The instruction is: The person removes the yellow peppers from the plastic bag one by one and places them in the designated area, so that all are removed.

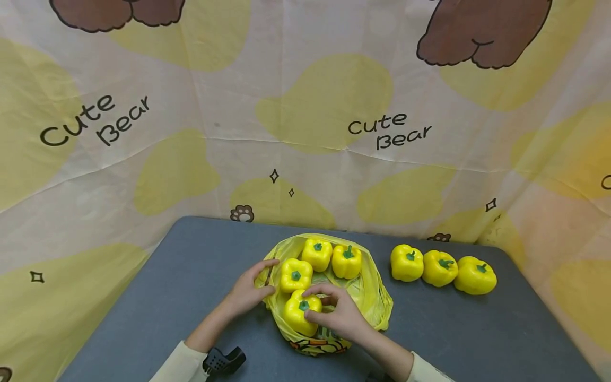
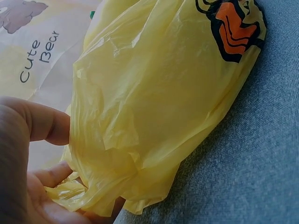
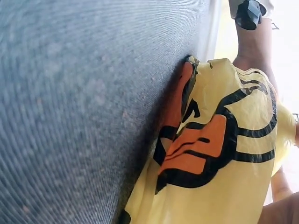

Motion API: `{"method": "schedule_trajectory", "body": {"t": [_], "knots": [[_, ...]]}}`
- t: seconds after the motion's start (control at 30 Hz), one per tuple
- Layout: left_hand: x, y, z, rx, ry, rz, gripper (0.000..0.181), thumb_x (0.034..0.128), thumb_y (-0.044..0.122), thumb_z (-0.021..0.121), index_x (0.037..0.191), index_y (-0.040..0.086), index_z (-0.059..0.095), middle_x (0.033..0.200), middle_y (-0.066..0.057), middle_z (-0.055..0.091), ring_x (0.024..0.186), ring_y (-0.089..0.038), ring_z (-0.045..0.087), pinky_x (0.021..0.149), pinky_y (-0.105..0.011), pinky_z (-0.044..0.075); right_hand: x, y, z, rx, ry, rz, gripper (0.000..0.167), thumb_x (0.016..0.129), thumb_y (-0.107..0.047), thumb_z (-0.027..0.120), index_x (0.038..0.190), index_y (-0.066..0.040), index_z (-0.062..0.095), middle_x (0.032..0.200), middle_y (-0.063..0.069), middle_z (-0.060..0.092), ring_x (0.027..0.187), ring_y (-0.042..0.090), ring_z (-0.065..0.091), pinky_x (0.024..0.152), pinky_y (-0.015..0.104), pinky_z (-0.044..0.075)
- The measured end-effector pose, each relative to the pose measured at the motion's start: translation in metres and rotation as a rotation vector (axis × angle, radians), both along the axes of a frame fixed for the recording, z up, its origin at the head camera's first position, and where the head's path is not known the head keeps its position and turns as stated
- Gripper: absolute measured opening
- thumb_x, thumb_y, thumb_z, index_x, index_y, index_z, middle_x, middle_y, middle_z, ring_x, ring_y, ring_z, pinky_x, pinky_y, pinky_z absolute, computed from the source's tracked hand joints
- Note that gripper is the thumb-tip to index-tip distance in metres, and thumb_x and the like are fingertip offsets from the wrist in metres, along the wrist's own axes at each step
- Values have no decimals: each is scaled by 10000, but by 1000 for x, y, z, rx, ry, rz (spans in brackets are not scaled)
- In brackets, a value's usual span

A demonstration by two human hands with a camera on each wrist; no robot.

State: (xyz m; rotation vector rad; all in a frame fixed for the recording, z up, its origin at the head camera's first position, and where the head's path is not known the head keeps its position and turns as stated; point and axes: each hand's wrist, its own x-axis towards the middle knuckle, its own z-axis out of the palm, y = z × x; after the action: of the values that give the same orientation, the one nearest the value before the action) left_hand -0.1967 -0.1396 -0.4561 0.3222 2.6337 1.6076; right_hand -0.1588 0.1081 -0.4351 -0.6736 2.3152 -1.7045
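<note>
Left hand [image 1: 248, 287] at lower centre-left of head view, left forearm [image 1: 210, 324] rising from bottom edge, angled up-right. Thumb and index spread, tips pointing right; left wrist view shows the digits curved in a grip, lower left. Right hand [image 1: 341, 314] at lower centre, right forearm [image 1: 387, 351] slanting up-left from bottom edge; thumb and fingers bent in a pinch. Pale sleeves [image 1: 181, 365] cover both arms further back.
</note>
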Motion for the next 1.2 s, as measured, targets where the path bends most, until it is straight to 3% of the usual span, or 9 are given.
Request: {"method": "schedule_trajectory", "body": {"t": [0.2,0.47,0.63,0.87,1.0,1.2], "knots": [[0,0,-1,-2,2,-6,565,801,104,651,1353,141,538,1403,-108,524,1342,-317,425,1084,-562,314,-1,-1,-2,-9,-41,-1,242,849,-168,698,1080,-98,687,1177,106,657,1093,217,575,853,395,472],[0,-1,-1,-14,6,-6,567,801,111,649,1356,149,537,1404,-101,527,1342,-311,427,1082,-554,315,-1,0,-2,-13,-27,-6,220,859,-174,685,1063,-93,695,1116,117,675,1037,156,588,851,420,456],[0,-1,-1,-14,3,-6,571,797,106,651,1355,157,538,1405,-82,528,1333,-288,437,1065,-527,335,0,1,0,-9,-37,-16,214,847,-168,692,1048,-94,700,1090,116,681,1022,191,587,841,399,450],[0,0,-1,-10,-5,-4,577,800,89,644,1361,155,531,1410,-87,521,1352,-299,417,1080,-550,315,3,6,6,-42,-128,-22,266,845,-154,697,1090,-53,677,1204,175,609,821,192,598,646,297,512],[0,0,-1,-7,-5,-5,579,798,82,643,1362,149,532,1410,-95,521,1356,-307,413,1083,-558,305,3,11,9,-73,-144,-22,288,846,-136,699,1110,-27,660,1222,202,590,713,158,580,581,311,521],[0,-1,-1,-13,12,-15,581,800,95,642,1368,139,526,1398,-112,529,1353,-323,414,1078,-570,309,2,19,11,-92,-145,-15,299,855,-125,690,1122,1,642,1225,230,581,810,183,599,628,373,558]]}}
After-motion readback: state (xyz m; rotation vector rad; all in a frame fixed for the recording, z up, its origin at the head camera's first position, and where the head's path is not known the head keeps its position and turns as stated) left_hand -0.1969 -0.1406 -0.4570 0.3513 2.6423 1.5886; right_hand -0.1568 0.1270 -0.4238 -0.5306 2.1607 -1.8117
